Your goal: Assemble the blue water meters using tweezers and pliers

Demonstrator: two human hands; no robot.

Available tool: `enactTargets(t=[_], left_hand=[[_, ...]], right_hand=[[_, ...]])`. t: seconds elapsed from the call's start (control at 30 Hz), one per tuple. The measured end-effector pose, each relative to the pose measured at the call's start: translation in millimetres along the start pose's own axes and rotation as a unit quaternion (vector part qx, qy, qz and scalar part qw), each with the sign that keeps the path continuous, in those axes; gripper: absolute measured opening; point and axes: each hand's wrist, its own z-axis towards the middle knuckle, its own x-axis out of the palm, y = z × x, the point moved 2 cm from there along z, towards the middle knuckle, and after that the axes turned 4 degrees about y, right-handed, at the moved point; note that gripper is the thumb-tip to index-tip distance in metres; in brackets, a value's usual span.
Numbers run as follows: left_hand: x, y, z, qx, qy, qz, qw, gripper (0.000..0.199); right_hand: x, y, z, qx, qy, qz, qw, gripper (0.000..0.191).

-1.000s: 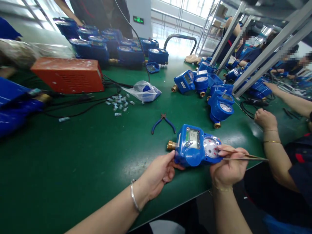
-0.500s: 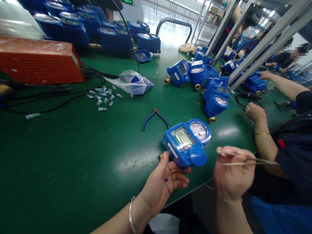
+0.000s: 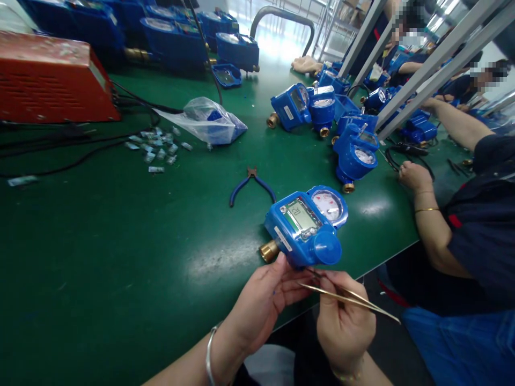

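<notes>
A blue water meter (image 3: 295, 228) with a lit display, a round dial and a brass pipe end lies on the green table. Just below its front edge, my left hand (image 3: 257, 308) is palm up with fingers stretched out, thumb against or very near the meter. A tiny blue piece (image 3: 274, 292) rests on that palm, partly shaded. My right hand (image 3: 346, 319) grips gold-coloured tweezers (image 3: 350, 300), whose tips reach over my left fingers. Beyond the meter lie blue-handled cutting pliers (image 3: 252, 182), jaws pointing away.
A clear plastic bag (image 3: 209, 120) holds blue bits, beside scattered small pale parts (image 3: 155, 143). An orange-red metal box (image 3: 52, 80) with cables stands at left. More blue meters (image 3: 356, 155) stand behind and right. A co-worker's arm (image 3: 428, 209) rests on the table at right.
My right hand has come left with the tweezers, from beside the meter to my left fingers. My left hand has shifted slightly off the brass pipe end. The view has moved a little.
</notes>
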Motion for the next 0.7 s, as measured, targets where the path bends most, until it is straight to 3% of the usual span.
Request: enactTargets(t=[0.2,0.4,0.7], left_hand=[[-0.1,2,0,-0.006,0.007,-0.005,1.0,0.041],[-2.0,4,1,-0.01,0.013,-0.006,1.0,0.04],[-1.6,2,2,-0.016,0.005,0.021,1.0,0.04]], right_hand=[[-1,9,5,-0.049,0.03,0.007,0.998,0.019],[0,23,10,-0.086,0.04,-0.07,0.993,0.012],[1,18,9,0.002,0.069,-0.058,0.996,0.008]])
